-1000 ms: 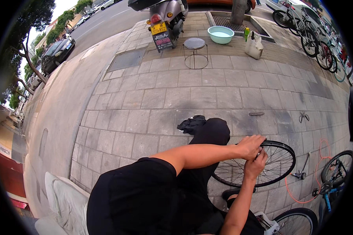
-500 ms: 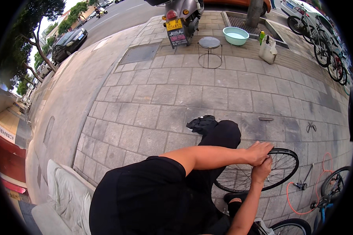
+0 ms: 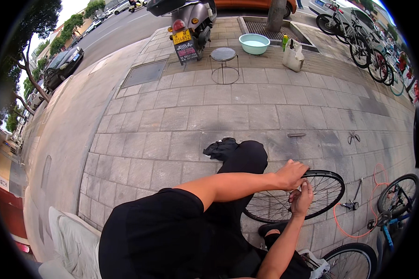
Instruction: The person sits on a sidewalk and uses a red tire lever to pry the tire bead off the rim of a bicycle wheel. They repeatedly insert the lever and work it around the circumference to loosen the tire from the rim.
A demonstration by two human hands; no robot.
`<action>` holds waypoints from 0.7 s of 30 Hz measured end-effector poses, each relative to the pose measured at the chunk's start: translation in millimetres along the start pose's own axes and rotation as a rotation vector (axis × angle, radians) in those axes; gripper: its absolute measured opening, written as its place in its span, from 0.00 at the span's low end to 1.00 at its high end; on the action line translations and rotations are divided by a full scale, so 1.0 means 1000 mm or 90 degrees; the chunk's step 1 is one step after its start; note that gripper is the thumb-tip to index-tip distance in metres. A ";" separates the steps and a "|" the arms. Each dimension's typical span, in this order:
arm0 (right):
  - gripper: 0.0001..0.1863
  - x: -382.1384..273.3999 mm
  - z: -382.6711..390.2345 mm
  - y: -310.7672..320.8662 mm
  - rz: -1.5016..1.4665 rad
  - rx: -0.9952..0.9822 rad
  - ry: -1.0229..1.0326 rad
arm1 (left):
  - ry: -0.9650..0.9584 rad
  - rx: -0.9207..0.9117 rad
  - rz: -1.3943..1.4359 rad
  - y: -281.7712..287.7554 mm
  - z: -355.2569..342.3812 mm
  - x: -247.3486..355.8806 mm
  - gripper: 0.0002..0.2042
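A pale cushion [image 3: 74,244] lies low at the far left, and beyond it a stool [image 3: 223,55] stands on the paving. A crumpled black cloth [image 3: 221,149] sits next to the knee; a foot set on it could slip. Next comes the left hand [image 3: 291,174], bent over the far rim of the bicycle wheel [image 3: 327,173], its fingers folded down and close together, seemingly bearing on the rim. Just to its right, the right hand [image 3: 301,197] has its fingertips drawn nearly together at that same stretch of rim; whether they pinch anything, I cannot tell. The wheel is low in front of the person, between the bent leg and the tools; if the left hand's hold loosened, it could shift and make the right fingertips slide off or get nipped at the rim. Further right, a long-handled tool [image 3: 351,204] lies near an orange hose [image 3: 336,218] that loops toward a blue bicycle [image 3: 387,237]; a step that way could snag the hose and pull at whatever it is joined to.
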State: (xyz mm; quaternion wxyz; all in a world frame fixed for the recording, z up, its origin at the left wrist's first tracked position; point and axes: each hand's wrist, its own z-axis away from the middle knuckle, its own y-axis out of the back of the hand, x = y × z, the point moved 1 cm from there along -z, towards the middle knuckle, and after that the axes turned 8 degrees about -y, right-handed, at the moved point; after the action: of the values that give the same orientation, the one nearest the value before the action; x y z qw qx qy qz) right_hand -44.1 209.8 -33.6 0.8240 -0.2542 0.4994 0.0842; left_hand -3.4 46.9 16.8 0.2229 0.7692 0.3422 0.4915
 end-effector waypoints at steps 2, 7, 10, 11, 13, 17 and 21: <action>0.21 -0.012 0.015 -0.020 -0.081 -0.014 -0.004 | 0.010 0.008 -0.001 0.001 0.003 -0.002 0.19; 0.20 0.003 0.008 -0.017 -0.095 0.014 0.029 | 0.016 0.027 0.036 0.000 0.003 -0.004 0.19; 0.18 0.004 0.010 -0.014 -0.152 -0.006 0.001 | 0.036 -0.035 0.061 0.001 0.004 -0.008 0.20; 0.17 0.005 0.008 -0.011 -0.168 -0.019 -0.004 | 0.038 -0.055 0.075 0.003 0.003 -0.008 0.20; 0.15 0.009 -0.003 -0.006 -0.264 -0.034 -0.041 | -0.012 0.008 0.082 0.001 0.005 -0.005 0.21; 0.13 0.001 -0.030 0.019 -0.278 -0.066 -0.287 | -0.067 0.061 0.064 0.006 0.008 -0.001 0.23; 0.14 -0.013 -0.030 0.022 -0.225 -0.128 -0.353 | -0.092 0.053 0.043 0.000 0.010 -0.005 0.23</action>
State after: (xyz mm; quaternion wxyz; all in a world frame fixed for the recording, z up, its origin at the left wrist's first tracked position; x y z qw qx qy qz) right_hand -82.4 215.2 -41.0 0.9010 -0.3842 0.1938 0.0546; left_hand 4.2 42.8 9.8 0.1983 0.8225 0.3192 0.4270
